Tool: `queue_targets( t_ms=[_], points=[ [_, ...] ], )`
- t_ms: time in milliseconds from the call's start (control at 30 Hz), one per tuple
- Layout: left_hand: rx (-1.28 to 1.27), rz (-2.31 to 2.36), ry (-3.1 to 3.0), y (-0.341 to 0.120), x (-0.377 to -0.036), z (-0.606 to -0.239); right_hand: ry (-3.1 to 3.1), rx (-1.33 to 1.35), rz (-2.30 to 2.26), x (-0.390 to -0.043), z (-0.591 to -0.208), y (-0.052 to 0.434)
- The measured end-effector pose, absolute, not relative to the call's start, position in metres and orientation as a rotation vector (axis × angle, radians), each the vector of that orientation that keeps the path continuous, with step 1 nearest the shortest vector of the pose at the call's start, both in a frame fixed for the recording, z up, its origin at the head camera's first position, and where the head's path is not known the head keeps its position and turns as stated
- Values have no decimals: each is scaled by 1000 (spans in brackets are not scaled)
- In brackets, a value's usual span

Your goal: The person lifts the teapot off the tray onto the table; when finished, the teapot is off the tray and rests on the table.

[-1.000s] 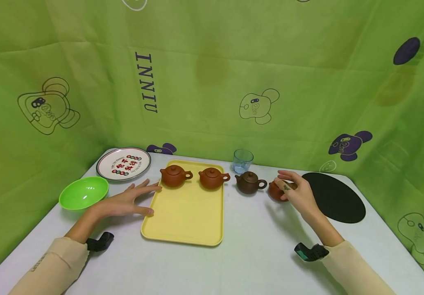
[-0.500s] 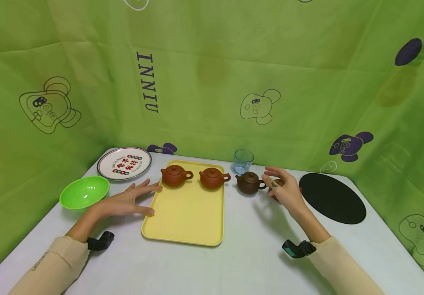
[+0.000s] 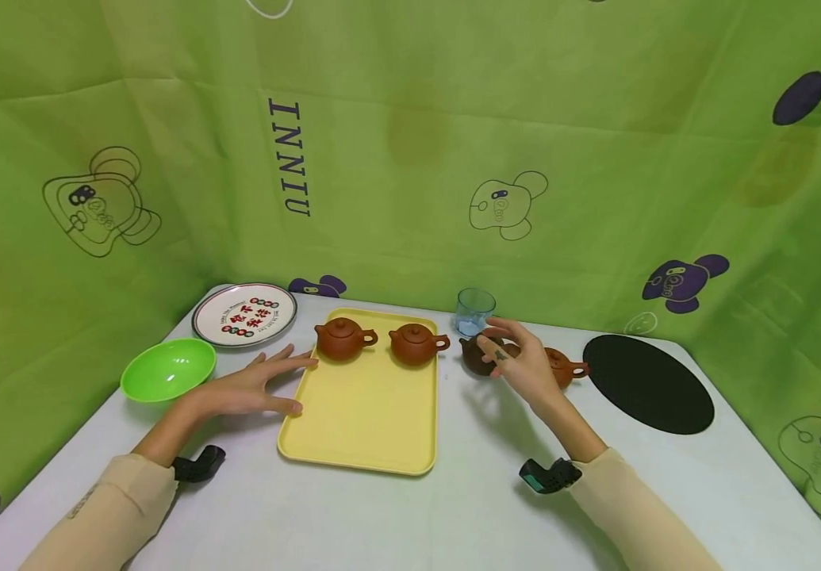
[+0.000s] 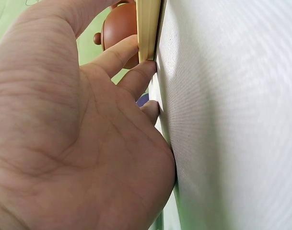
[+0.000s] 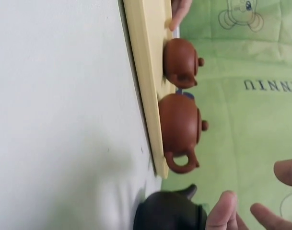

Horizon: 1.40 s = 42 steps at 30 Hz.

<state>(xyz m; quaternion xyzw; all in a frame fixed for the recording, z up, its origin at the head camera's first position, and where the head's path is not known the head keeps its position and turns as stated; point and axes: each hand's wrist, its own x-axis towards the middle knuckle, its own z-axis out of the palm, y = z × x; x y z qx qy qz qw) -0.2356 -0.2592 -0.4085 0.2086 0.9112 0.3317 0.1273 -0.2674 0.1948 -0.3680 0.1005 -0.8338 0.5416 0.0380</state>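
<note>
My left hand [image 3: 242, 392] lies at the left side of a yellow tray [image 3: 363, 424], its outstretched fingers touching the rim. Two reddish-brown clay teapots stand at the tray's far end: one teapot [image 3: 339, 341] on the left, another teapot [image 3: 414, 346] on the right. Over a dark brown teapot [image 5: 167, 213] on the table hovers my right hand [image 3: 524, 371], fingers spread and holding nothing. Its thumb [image 5: 222, 211] is close to the lid; contact cannot be told. The hand hides that teapot's handle. Behind it is a third reddish teapot [image 3: 562, 368], partly hidden.
A clear blue glass [image 3: 474, 312] stands behind the dark teapot. At right lies a round black mat [image 3: 649, 385]. On the left are a green bowl [image 3: 169, 369] and a white plate [image 3: 244, 316] with red lettering. A green curtain [image 3: 396, 159] hangs behind the table.
My right hand has moved left, from above the rightmost reddish teapot to above the dark brown one. The left hand stays at the tray's rim, and the teapots keep their places.
</note>
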Motion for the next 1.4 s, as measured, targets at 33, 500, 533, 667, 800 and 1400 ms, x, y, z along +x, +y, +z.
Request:
queue_targets(
  t_ms=[33,500,533,667,800,1400],
  points=[
    [606,964,2652,-259,-236,-409,-2559,321,1658,-268,-369,192],
    [585,972,2644,-260,-235,-411,-2613,361,1661,-275,-380,163],
    [587,973,2645,-260,-235,-411,-2617,362,1661,-276,-381,162],
    [604,980,2645,-260,-234,-410,-2643,385,1623,-280,-384,156],
    [612,992,2642,-261,-233,-410,-2667,400,1566,-282,-386,149],
    [617,977,2642,-261,-234,-407,-2762,452,1349,-288,-389,124]
  ],
)
